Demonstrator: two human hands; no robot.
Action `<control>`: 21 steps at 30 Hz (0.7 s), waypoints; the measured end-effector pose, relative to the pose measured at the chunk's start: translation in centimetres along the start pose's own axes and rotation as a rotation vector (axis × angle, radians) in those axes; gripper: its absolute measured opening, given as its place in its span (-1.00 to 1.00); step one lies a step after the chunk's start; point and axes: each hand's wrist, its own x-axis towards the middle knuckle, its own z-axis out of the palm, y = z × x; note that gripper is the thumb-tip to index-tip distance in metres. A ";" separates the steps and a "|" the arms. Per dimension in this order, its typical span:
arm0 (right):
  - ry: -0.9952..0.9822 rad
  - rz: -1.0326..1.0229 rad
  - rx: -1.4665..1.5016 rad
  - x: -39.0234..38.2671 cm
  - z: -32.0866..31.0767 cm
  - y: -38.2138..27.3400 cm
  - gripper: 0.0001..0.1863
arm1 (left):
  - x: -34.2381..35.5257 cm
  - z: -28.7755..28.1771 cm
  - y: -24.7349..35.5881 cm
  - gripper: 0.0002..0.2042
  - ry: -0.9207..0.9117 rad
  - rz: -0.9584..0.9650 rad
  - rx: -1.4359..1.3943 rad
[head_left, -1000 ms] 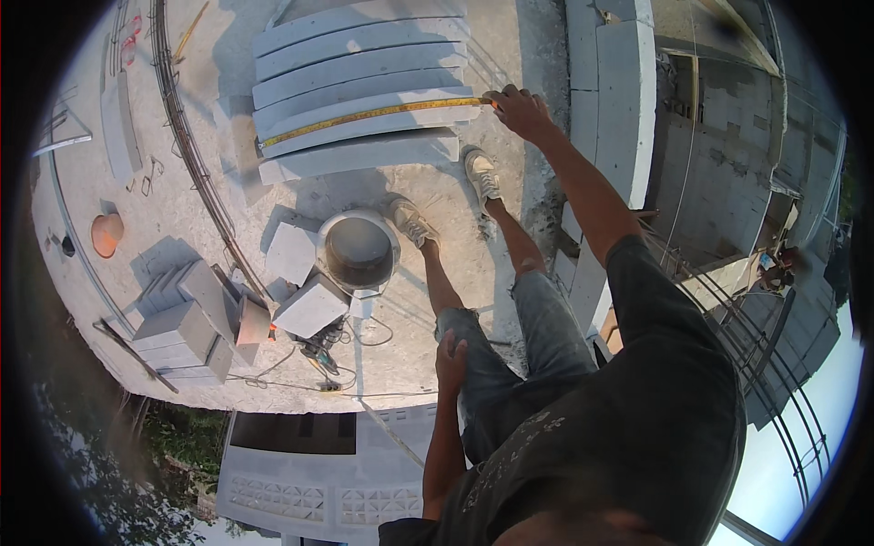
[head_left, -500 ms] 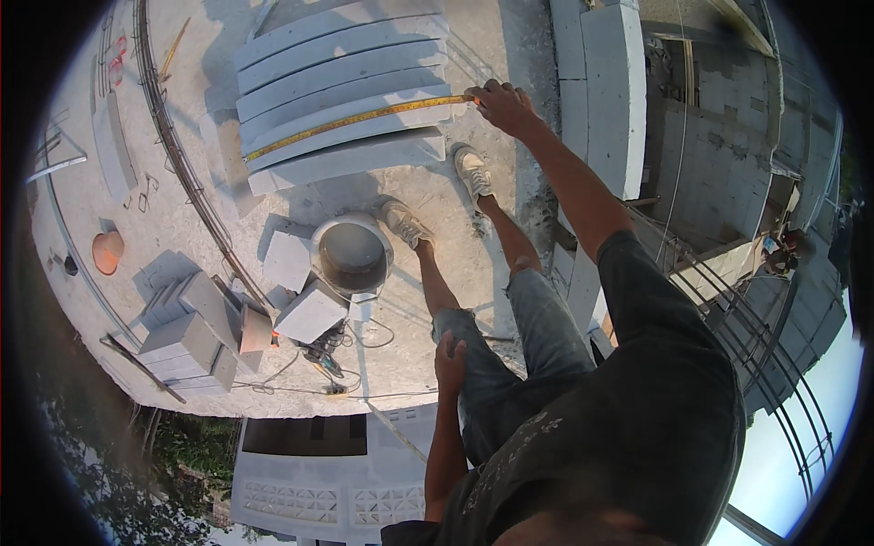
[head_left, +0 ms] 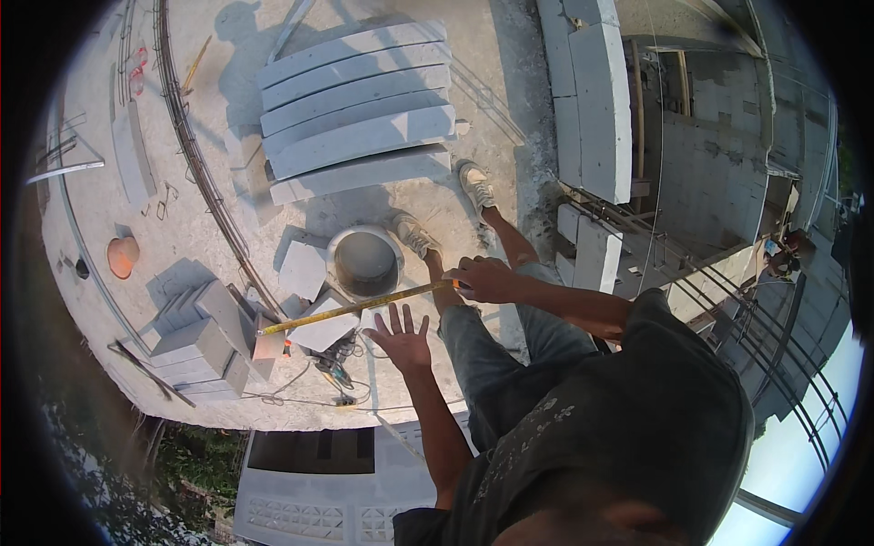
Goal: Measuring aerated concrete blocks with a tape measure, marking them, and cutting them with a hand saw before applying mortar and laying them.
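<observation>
My right hand (head_left: 484, 279) is closed around a tape measure, whose case is mostly hidden in the fingers. The yellow blade (head_left: 355, 308) sticks out to the left in front of my legs, over a pale block and the round bucket's near side. Just below the blade, my left hand (head_left: 402, 341) is raised with fingers spread and holds nothing. Beyond, a row of long grey blocks (head_left: 360, 96) lies side by side on the concrete floor. A round bucket (head_left: 364, 261) with grey contents stands near my feet.
A stack of grey blocks (head_left: 193, 350) stands at the left, by a power tool (head_left: 335, 371) with a trailing cord. Long rebar (head_left: 196, 159) crosses the floor. An orange bucket (head_left: 122, 257) sits farther left. A block wall (head_left: 596, 105) edges the floor at right.
My right hand has drawn the tape measure back from the long blocks toward my body, blade still extended. My left hand has risen from beside my leg and spread its fingers.
</observation>
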 end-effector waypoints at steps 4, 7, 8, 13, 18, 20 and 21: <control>-0.074 0.003 0.079 -4.3 4.8 -8.0 -0.38 | -1.1 -1.1 3.7 -0.28 -0.022 0.157 0.219; -0.070 0.062 0.195 -5.4 3.6 -11.0 -0.26 | -3.7 -2.5 4.8 -0.33 0.033 0.114 0.219; -0.075 0.143 0.275 -6.1 3.1 -11.9 -0.21 | -4.4 -3.6 4.8 -0.34 0.008 0.112 0.214; 0.222 0.165 0.076 -4.6 -1.1 -5.9 -0.30 | -7.8 -7.7 4.9 -0.34 -0.062 0.012 0.951; 0.287 0.351 -0.084 -5.5 -5.5 1.1 -0.30 | -6.0 -19.8 -0.9 -0.35 -0.380 -0.190 0.853; 0.166 0.352 -0.145 -6.6 -5.9 4.3 -0.30 | -7.7 -20.9 -3.1 -0.30 -0.609 0.346 1.262; 0.182 0.403 -0.020 -6.8 -5.6 10.0 -0.30 | -10.0 -15.5 -1.4 -0.27 -0.540 -0.175 0.771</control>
